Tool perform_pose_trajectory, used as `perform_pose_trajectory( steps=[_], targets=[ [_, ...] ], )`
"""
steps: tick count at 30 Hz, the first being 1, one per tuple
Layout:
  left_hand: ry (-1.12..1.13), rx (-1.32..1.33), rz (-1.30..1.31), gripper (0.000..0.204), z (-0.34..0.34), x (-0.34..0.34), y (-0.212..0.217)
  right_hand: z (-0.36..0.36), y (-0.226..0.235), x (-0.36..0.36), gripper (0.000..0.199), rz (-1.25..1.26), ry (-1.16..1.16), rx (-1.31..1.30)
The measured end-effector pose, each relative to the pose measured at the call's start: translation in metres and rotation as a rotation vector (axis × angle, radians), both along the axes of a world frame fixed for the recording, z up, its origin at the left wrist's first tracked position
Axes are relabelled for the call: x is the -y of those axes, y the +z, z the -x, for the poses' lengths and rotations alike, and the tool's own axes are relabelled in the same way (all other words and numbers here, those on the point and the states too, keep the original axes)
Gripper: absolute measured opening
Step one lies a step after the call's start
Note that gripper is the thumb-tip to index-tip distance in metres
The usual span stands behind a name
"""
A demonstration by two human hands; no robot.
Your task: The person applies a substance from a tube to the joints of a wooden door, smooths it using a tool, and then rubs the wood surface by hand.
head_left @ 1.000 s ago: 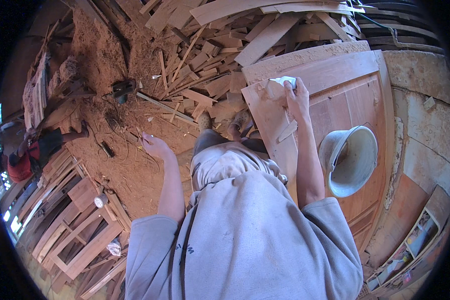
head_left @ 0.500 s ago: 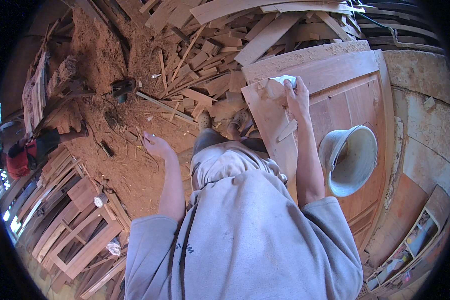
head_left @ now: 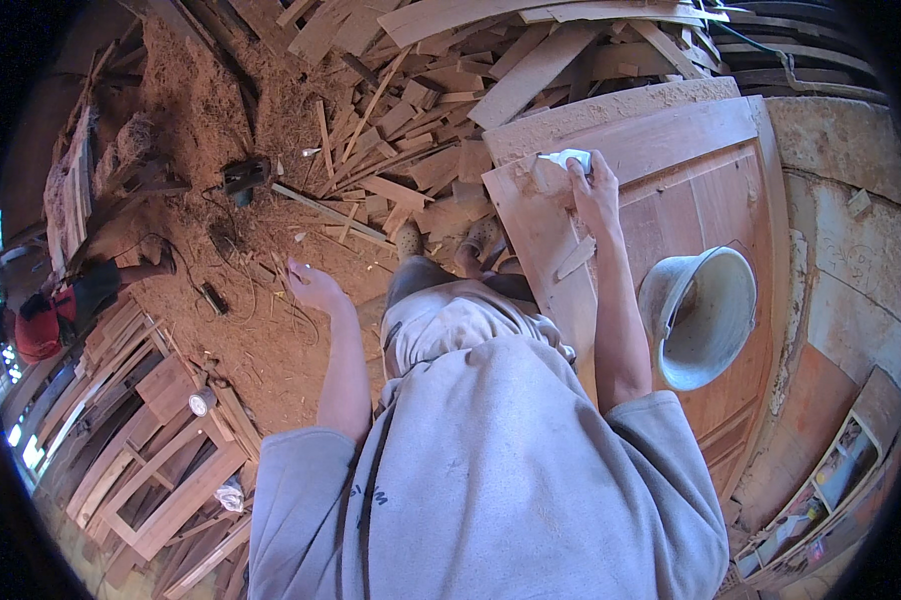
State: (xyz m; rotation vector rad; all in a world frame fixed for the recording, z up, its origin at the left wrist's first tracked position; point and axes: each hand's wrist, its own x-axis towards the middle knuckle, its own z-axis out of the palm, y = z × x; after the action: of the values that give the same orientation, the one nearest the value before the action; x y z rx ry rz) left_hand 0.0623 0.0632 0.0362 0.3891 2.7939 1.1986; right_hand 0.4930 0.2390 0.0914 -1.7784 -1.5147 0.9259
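Note:
At the far end of a panelled wooden door [head_left: 711, 215], my right hand [head_left: 598, 188] is closed around a small white object [head_left: 571, 158]. Its kind is hard to make out; it touches or hovers just over the door's corner, beside a pale smear on the wood. A flat, light wood scrap [head_left: 575, 260] lies on the door frame below that hand. Further back along the door stands a whitish bucket [head_left: 706, 320], tilted in view, with its handle hanging across the rim. Over the sawdust-covered ground, my left hand [head_left: 316, 288] has its fingers curled in; anything between them is too small to name.
Offcuts [head_left: 421, 130] are heaped beyond my feet. A power tool [head_left: 243, 182] with a cord lies on the sawdust. Wooden frames [head_left: 176, 470] are stacked at the left, near another person in red [head_left: 46, 322]. A shelf of small items [head_left: 821, 490] stands at the right.
My left hand has turned or shifted very slightly. The right hand stays at the door's corner with the white object, and the bucket has not moved.

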Motion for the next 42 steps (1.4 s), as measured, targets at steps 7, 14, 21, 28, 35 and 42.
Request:
perform_pose_trajectory(
  steps=[7, 14, 21, 28, 35, 42],
  targets=[
    [-0.007, 0.011, -0.023, 0.040, -0.005, -0.004, 0.007, 0.001, 0.004, 0.002, 0.024, -0.006, 0.005, -0.006],
    [-0.021, -0.077, 0.001, 0.042, 0.002, 0.002, -0.006, 0.003, 0.013, 0.002, 0.025, 0.025, 0.007, 0.030],
    [-0.017, -0.042, 0.028, 0.042, 0.005, 0.006, -0.015, 0.001, 0.010, 0.005, 0.024, 0.012, -0.010, -0.021],
    [-0.051, -0.057, 0.027, 0.041, 0.002, 0.006, -0.012, -0.001, 0.007, 0.005, 0.024, 0.030, -0.010, -0.021],
    [-0.015, 0.025, 0.003, 0.041, -0.006, 0.000, 0.002, -0.003, 0.006, 0.007, 0.024, 0.025, -0.006, -0.023],
    [0.023, 0.051, 0.002, 0.041, -0.006, 0.002, 0.000, -0.002, 0.009, 0.009, 0.023, 0.018, 0.000, -0.006]
  ],
)
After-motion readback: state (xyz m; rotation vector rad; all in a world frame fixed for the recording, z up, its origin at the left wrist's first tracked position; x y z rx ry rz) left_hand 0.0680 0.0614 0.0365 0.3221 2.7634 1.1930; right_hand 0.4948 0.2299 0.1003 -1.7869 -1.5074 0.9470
